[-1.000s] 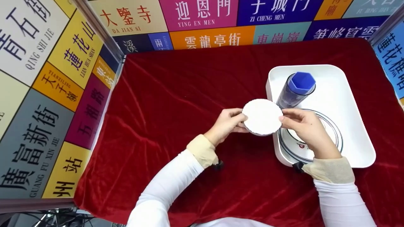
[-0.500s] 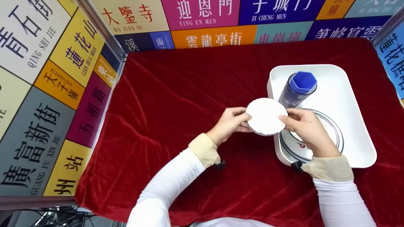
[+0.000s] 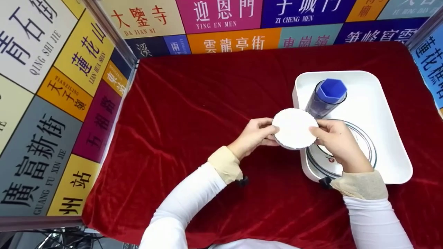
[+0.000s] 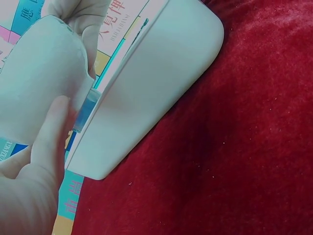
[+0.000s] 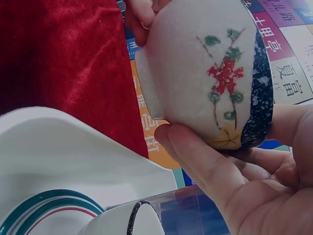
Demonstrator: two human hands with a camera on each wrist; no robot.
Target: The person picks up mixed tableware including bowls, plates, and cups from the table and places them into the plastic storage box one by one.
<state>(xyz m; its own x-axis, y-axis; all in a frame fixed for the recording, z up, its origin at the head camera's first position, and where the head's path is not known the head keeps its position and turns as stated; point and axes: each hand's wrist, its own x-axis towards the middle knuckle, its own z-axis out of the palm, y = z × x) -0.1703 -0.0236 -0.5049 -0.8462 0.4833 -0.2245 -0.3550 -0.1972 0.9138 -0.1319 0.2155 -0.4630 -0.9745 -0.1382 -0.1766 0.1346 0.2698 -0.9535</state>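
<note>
A bowl (image 3: 294,128) is held in the air just left of the tray, its plain white inside turned toward the head camera. Its outer wall (image 5: 195,68) bears red flowers, green leaves and a speckled dark blue rim band in the right wrist view. My left hand (image 3: 254,135) pinches the left edge, thumb at the rim. On the opposite edge, my right hand (image 3: 341,141) grips it, fingers under the wall. In the left wrist view the bowl's pale side (image 4: 44,78) shows between the two hands.
A white tray (image 3: 394,145) stands at right. In it are a ringed plate (image 3: 372,148), partly behind my right hand, a dark-rimmed white vessel (image 5: 124,220), and a see-through tumbler (image 3: 316,107) with a blue hexagonal cup (image 3: 332,90) inside. Red cloth (image 3: 193,97) covers the table; sign-covered panels (image 3: 228,41) surround it.
The bowl has shifted slightly to the right, the left hand moving along with it. Both hands keep their hold; the tray's contents look the same.
</note>
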